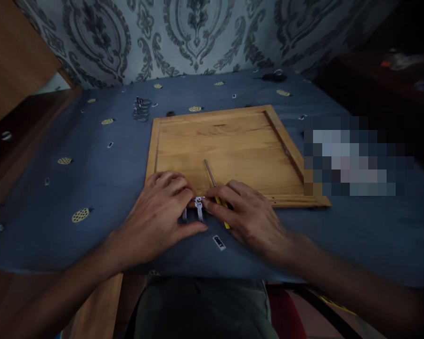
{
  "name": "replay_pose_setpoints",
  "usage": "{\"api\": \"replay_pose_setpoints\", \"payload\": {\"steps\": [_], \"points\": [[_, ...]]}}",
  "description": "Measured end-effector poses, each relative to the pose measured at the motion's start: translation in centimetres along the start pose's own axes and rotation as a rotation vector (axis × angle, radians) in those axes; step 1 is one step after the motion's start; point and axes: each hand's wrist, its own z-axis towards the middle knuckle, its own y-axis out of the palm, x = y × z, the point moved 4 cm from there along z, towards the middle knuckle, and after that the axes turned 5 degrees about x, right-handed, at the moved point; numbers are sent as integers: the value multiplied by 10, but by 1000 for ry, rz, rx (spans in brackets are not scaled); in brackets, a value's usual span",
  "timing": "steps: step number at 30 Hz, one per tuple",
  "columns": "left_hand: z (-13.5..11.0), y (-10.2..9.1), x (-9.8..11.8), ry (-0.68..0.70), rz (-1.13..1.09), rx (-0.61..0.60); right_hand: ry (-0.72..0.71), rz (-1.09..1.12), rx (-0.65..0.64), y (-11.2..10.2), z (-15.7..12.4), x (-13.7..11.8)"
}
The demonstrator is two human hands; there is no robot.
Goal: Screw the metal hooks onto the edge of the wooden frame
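A framed wooden panel [229, 150] lies flat on a blue patterned cloth [92, 188]. At its near edge sits a small metal hinge [199, 207]. My left hand [159, 212] rests curled over the hinge's left side, thumb beside it. My right hand [243, 212] pinches the hinge from the right. A screwdriver [212, 176] with a yellow handle lies under my right hand, its metal shaft pointing out over the panel.
A pile of metal hinges [142, 109] lies on the cloth left of the panel's far corner. Scissors [273, 75] sit near the patterned wall. A blurred patch covers the right side. Wooden furniture stands at left.
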Motion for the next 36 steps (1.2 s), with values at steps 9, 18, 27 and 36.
{"api": "replay_pose_setpoints", "payload": {"steps": [9, 18, 27, 36], "points": [[1, 2, -2, -35, -46, -12, 8, -1, -18, -1, -1, 0], [2, 0, -3, -34, -94, -26, 11, 16, 1, -1, -2, 0], [2, 3, -5, -26, -138, -34, 5, -6, 14, -3, 0, 0], [5, 3, -5, -24, -118, -47, 99, 197, 40, -8, -11, 12]]}}
